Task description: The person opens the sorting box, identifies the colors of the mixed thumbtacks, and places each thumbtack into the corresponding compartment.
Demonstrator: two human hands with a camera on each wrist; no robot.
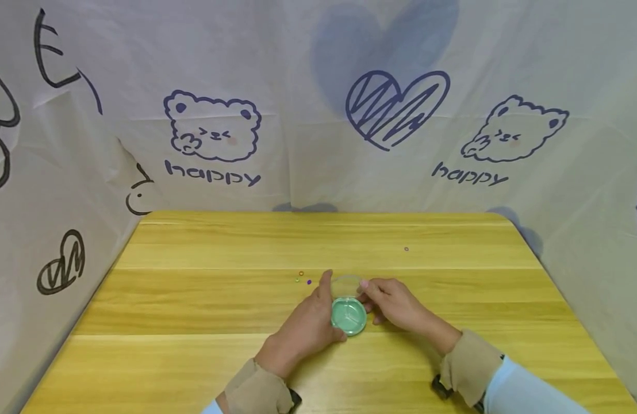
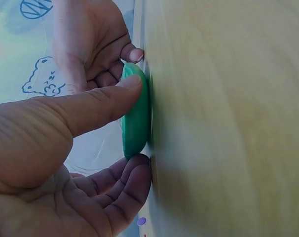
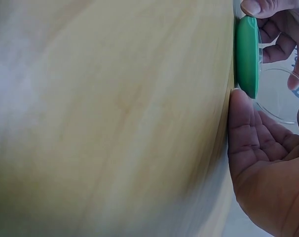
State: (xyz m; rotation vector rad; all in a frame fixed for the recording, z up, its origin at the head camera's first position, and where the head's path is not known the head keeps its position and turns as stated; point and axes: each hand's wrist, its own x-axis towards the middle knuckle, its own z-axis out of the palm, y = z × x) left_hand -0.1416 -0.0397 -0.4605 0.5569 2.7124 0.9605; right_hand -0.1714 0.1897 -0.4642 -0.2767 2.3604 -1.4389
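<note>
A small round green case with divider lines inside sits on the table in front of me. Its round clear lid stands raised at the far side. My left hand holds the case from the left, with the thumb on its near side and other fingers at the far side, as the left wrist view shows. On the right, my right hand pinches the lid's edge between thumb and fingers. Its lower fingers are close beside the case in the right wrist view.
Left of the lid lie a purple bead, an orange bead and a yellow-green bead. Another small bead lies farther back on the right. A white cloth with drawings hangs behind the wooden table.
</note>
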